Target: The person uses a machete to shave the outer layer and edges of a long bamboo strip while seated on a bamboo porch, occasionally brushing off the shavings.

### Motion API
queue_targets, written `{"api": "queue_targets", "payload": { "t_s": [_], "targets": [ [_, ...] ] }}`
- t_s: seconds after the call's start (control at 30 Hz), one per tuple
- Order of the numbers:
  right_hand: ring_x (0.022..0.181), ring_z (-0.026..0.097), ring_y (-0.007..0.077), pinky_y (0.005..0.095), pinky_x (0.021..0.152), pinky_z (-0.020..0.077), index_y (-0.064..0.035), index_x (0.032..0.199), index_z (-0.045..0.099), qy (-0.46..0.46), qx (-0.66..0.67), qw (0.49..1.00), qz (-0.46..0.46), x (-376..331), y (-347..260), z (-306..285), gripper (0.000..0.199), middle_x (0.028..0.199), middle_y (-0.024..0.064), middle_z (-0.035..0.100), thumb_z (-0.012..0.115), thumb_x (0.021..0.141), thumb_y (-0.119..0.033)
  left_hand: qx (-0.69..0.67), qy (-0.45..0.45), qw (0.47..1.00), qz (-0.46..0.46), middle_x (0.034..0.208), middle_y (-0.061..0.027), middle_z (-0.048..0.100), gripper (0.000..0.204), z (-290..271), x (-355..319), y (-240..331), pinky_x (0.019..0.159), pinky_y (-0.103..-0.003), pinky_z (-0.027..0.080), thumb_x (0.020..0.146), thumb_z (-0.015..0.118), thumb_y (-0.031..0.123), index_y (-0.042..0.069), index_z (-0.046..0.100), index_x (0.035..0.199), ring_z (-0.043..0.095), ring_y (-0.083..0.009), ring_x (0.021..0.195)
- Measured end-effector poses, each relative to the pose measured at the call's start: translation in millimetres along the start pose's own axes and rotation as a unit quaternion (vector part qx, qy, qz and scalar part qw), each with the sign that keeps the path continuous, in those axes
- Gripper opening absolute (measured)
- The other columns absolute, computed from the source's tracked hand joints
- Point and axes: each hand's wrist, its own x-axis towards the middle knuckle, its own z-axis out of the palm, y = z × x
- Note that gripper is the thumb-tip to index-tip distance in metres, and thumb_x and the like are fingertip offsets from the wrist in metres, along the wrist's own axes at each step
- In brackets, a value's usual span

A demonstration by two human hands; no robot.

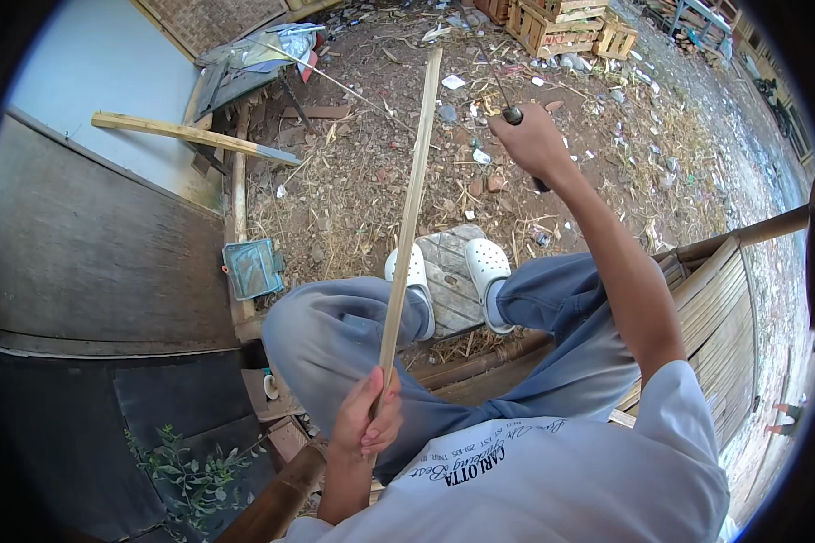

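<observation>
My left hand (369, 416) is wrapped round the lower end of a long pale bamboo strip (411, 204). The strip rises from my lap past my left knee, and its far tip stands over the littered ground. Out ahead and to the right, my right hand (536, 143) grips a knife (513, 116) by its dark handle. Its thin blade, seen nearly edge-on, points away from me and is hard to make out against the ground. Knife and strip are apart.
My white clogs rest on a worn wooden board (446, 271). Wooden crates (557, 27) stand at the far right. A yellowish beam (186, 134) leans near the left wall, with a blue plastic basket (253, 269) closer in. A leafy plant (199, 475) grows at lower left; a bamboo-slat panel (715, 330) lies at right.
</observation>
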Motion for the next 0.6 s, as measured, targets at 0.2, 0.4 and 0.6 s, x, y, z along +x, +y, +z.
{"api": "queue_targets", "payload": {
  "t_s": [0.2, 0.4, 0.6],
  "targets": [
    [0.065, 0.061, 0.0348, 0.044, 0.065, 0.0472, -0.0008, 0.072, 0.064, -0.188, 0.015, 0.966, -0.177, -83, -45, 24, 0.021, 0.064, 0.0188, 0.061, 0.062, 0.077, -0.022, 0.1, 0.025, 0.994, 0.022, 0.044, -0.0017, 0.035, 0.037, 12, 4, -1, 0.023, -0.021, 0.025, 0.102, 0.031, 0.038, 0.005, 0.04, 0.088, 0.027, -0.0077, 0.027],
    [0.054, 0.06, 0.0316, 0.0419, 0.056, 0.0474, 0.0001, 0.072, 0.063, -0.088, 0.007, 0.993, -0.084, -43, -34, 28, 0.02, 0.061, 0.0162, 0.06, 0.062, 0.078, -0.019, 0.43, 0.194, 0.87, 0.145, 0.048, -0.0018, 0.039, 0.038, 32, 23, -16, 0.028, -0.022, 0.032, 0.101, 0.034, 0.04, 0.005, 0.043, 0.089, 0.034, -0.007, 0.032],
    [0.039, 0.032, 0.0029, 0.0213, 0.039, 0.0273, -0.0073, 0.078, 0.051, -0.155, 0.506, 0.839, 0.122, -50, -39, 15, 0.029, 0.052, -0.0064, 0.035, 0.064, 0.086, -0.032, 0.462, 0.186, 0.849, 0.176, 0.053, -0.0016, 0.043, 0.031, 48, 47, -6, 0.032, -0.02, 0.034, 0.102, 0.038, 0.034, 0.004, 0.046, 0.097, 0.036, -0.0049, 0.036]
  ]
}}
